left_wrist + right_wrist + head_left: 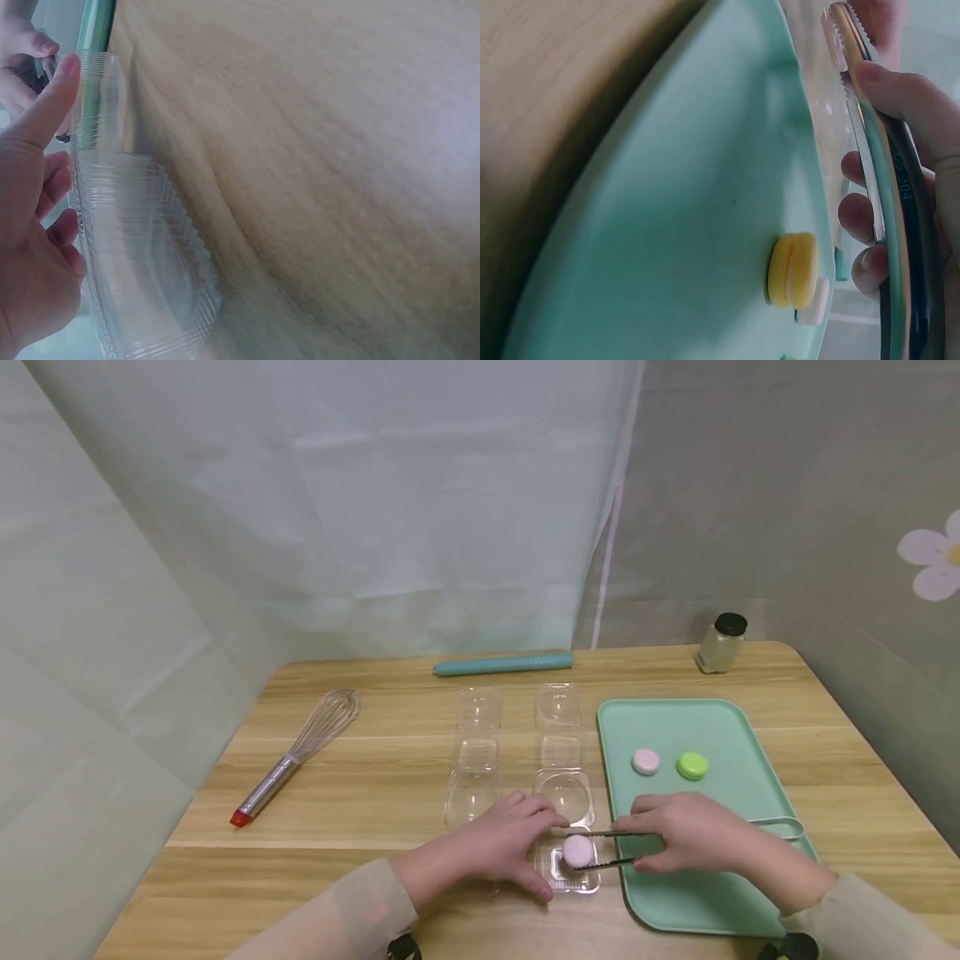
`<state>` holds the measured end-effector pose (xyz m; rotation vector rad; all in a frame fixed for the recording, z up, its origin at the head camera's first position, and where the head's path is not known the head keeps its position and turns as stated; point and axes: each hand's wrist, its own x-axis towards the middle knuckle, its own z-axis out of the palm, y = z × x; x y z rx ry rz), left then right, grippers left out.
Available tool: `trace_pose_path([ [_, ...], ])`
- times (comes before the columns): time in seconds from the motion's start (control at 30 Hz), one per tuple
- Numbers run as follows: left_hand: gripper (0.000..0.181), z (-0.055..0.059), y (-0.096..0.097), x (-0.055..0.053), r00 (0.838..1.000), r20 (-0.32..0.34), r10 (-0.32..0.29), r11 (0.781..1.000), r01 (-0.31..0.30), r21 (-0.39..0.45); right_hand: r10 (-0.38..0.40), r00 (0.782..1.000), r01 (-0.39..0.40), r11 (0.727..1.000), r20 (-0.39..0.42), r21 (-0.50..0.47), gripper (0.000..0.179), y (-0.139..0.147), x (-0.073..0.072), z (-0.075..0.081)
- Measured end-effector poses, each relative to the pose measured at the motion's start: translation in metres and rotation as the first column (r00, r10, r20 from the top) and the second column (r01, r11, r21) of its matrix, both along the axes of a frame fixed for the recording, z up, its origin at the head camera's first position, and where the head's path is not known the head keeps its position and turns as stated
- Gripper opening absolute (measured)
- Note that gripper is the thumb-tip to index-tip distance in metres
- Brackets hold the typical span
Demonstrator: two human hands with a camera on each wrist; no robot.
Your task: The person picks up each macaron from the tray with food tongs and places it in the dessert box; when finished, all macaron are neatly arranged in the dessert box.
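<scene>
My right hand (686, 833) holds metal tongs (892, 210) with serrated tips, their looped end behind the hand over the tray. A pale pink macaron (577, 852) sits between the tips, over the near compartment of the right-hand clear plastic container (564, 793). My left hand (504, 839) spreads around that compartment's left side, fingertips by the hinge and thumb at the near corner. Another clear container (474, 789) lies to its left, its near part mostly hidden by the left hand. Another pale pink macaron (646, 762) and a green macaron (692, 766) lie on the mint tray (675, 722).
In the right wrist view a yellow macaron (792, 270) lies on the tray too. A whisk (300, 752) is at the table's left. A teal stick-shaped pack (502, 664) and a black-lidded jar (722, 645) stand along the back edge, before hanging cloth (450, 510).
</scene>
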<state>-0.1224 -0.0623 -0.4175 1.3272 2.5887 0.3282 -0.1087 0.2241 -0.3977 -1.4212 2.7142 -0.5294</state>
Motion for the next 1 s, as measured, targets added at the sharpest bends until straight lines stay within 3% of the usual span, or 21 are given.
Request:
trace_pose_path([
  [0.23, 0.088, -0.001, -0.001, 0.000, 1.000, 0.001, 0.003, 1.000, -0.003, -0.002, 0.020, 0.994, -0.017, 1.000, -0.106, 0.024, 0.039, -0.006, 0.003, 0.000],
  [0.7, 0.087, -0.002, -0.001, 0.000, 1.000, -0.004, -0.001, 1.000, 0.001, 0.008, 0.025, 0.977, 0.001, 0.993, -0.213, 0.119, 0.036, -0.021, 0.008, 0.008],
  [0.8, 0.087, -0.001, 0.000, 0.000, 1.000, -0.005, 0.001, 1.000, -0.001, 0.004, 0.015, 0.976, 0.012, 0.992, -0.217, 0.122, 0.036, -0.020, 0.009, 0.008],
  [1.0, 0.087, -0.001, 0.000, 0.000, 1.000, -0.014, 0.004, 1.000, -0.004, -0.007, -0.009, 0.989, 0.030, 0.990, -0.150, 0.136, 0.036, -0.020, 0.009, 0.009],
])
